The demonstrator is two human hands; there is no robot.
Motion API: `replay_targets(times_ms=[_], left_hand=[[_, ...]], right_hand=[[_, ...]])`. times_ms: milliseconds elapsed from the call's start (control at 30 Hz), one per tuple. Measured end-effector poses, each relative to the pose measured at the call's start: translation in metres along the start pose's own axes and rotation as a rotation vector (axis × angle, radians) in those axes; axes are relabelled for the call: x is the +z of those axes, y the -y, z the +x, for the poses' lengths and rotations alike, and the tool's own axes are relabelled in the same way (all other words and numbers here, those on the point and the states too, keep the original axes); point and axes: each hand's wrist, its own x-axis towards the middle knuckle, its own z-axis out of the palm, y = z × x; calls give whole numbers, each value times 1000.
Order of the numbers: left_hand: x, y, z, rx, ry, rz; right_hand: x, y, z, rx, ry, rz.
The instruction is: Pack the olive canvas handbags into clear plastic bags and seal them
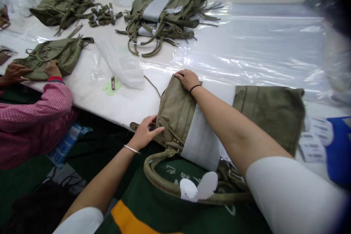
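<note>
Left hand (146, 131) spread at the bag's (175, 111) nine o'clock, right hand (189, 79), pinch unclear, at eleven, probably smoothing, steadiness needed next

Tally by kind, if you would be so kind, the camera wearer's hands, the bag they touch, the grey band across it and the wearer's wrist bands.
Hands: 2 (left hand, right hand)
Olive bag: 1
Grey band: 1
Wrist bands: 2 (silver bracelet, black band)
Total: 6
</note>
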Motion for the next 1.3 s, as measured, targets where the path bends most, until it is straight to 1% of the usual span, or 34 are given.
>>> replay_targets(times_ms=[67,133,200,300,367,400,467,500,533,567,600,633,667,700,733,767,833,867,900,967,1000,1067,1133,1167,1200,1233,1300], left_hand=[[6,2,-9,89,-51,108],[7,5,-8,143,-70,148],[5,9,-4,171,-56,147],[1,19,-6,211,-75,190],[-3,24,-9,205,-67,257],[-6,23,-10,181,-34,294],[-14,10,-6,112,52,368],[-18,-3,0,100,66,400],[-19,-18,8,122,49,425],[-18,-35,19,179,4,437],[-13,-52,33,267,-53,438],[-5,-67,49,369,-100,433],[6,-77,67,461,-127,430],[19,-82,85,525,-132,441],[32,-81,103,548,-122,469],[45,-75,120,529,-108,514],[67,-51,145,415,-74,638],[74,-36,154,354,-62,701],[79,-23,159,315,-57,759],[82,-3,165,298,-71,852],[81,2,166,309,-84,887],[79,6,167,333,-102,941],[77,5,167,349,-114,979],[77,4,167,357,-121,993],[78,3,167,363,-129,1003],[78,3,168,368,-137,1010],[80,4,168,373,-151,1018]], right_hand=[[0,0,-1,-3,-9,-3],[0,1,-1,-2,-16,-10],[0,1,-1,1,-24,-14],[0,2,-2,2,-30,-11],[-1,3,-2,3,-28,-6],[-2,3,-3,4,-25,-2],[-3,5,-3,7,-22,4],[-3,5,-3,6,-23,6],[-4,6,-3,5,-27,5],[-4,7,-4,4,-35,2],[-5,8,-4,4,-43,-1],[-5,8,-5,5,-49,-2],[-6,9,-5,3,-48,0],[-7,9,-5,-1,-43,5],[-8,8,-6,-5,-38,12],[-9,8,-6,-10,-34,20],[-10,7,-7,-15,-37,35],[-10,6,-7,-12,-41,41],[-10,7,-8,-7,-42,46],[-9,9,-6,3,-24,61],[-9,11,-5,14,-9,81],[-16,16,-4,41,12,144],[-34,18,-12,61,-8,207],[-48,16,-23,57,-49,236],[-65,12,-40,45,-118,259],[-84,5,-62,36,-216,272],[-125,-16,-120,76,-487,272]])
